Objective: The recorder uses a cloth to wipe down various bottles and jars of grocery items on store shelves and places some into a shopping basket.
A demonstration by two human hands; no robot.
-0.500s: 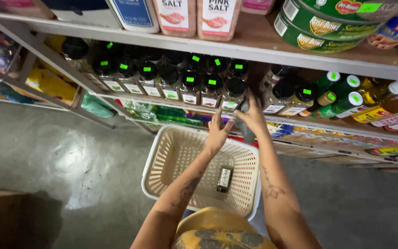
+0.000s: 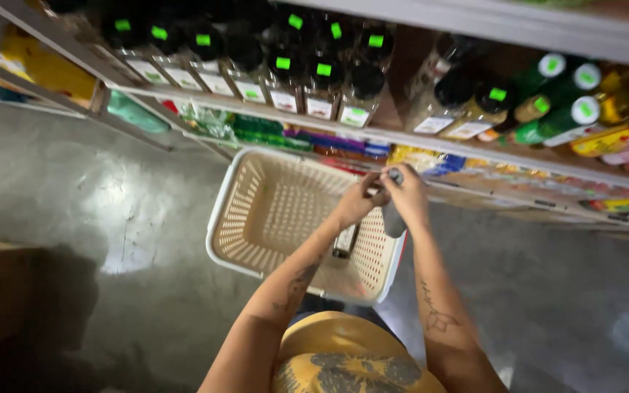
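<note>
Grey, slim bottle [image 2: 393, 215] is held above the far rim of the beige perforated plastic basket [image 2: 256, 218], with the right hand [image 2: 408, 195] wrapped around it and left hand [image 2: 358, 200] fingertips pinching its cap. Judged risk: a loosened grip would drop it onto the small dark-capped jar [image 2: 343, 241] lying in the basket, or past the rim to the floor.

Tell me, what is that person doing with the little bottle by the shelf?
A person stands at a shelf lined with dark-capped bottles. Both hands are on one small bottle held above a cream plastic basket: the right hand wraps around it, and the left hand touches near its top. Another small bottle already lies in the basket, which sits over the grey floor.
</note>
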